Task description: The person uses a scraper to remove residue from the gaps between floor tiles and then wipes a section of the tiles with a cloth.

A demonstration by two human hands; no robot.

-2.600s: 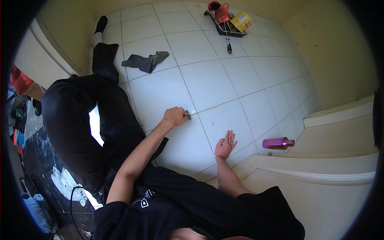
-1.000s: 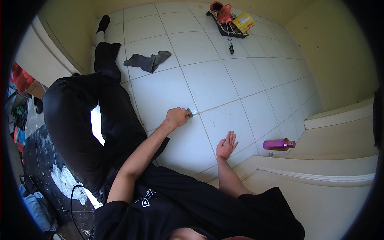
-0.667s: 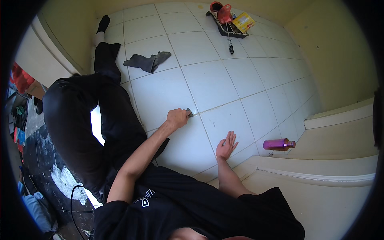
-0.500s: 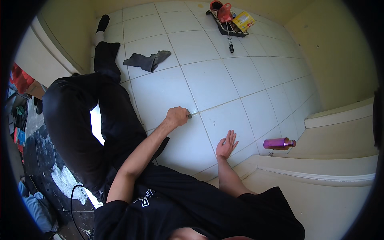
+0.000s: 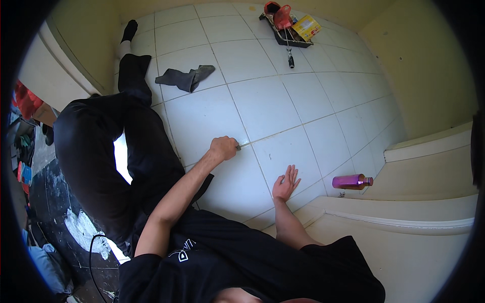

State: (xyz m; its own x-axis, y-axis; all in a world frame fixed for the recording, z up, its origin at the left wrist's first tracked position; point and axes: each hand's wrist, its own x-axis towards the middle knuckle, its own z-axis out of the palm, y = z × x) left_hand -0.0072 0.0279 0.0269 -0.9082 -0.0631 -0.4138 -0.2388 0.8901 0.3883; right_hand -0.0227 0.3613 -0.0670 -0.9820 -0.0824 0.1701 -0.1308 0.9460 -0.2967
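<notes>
My left hand (image 5: 224, 148) is closed in a fist around a small dark tool (image 5: 238, 147), most of which the fingers hide, so I cannot make out its kind. The tool's end sits at a grout line, near the corner where several white floor tiles (image 5: 264, 103) meet. Flat on the tiles to the right rests my right hand (image 5: 286, 183), palm down with its fingers stretched out and nothing in it. A crumpled dark grey cloth (image 5: 185, 78) lies farther off, beyond my left hand.
A black paint tray (image 5: 298, 43) at the far side holds a red item and a yellow box (image 5: 306, 27). A purple bottle (image 5: 352, 182) lies on its side by the right wall. My black-trousered legs (image 5: 96, 146) stretch along the left, beside a doorway.
The small tool's visible end has tilted slightly in my left fist. Both hands stay almost where they were.
</notes>
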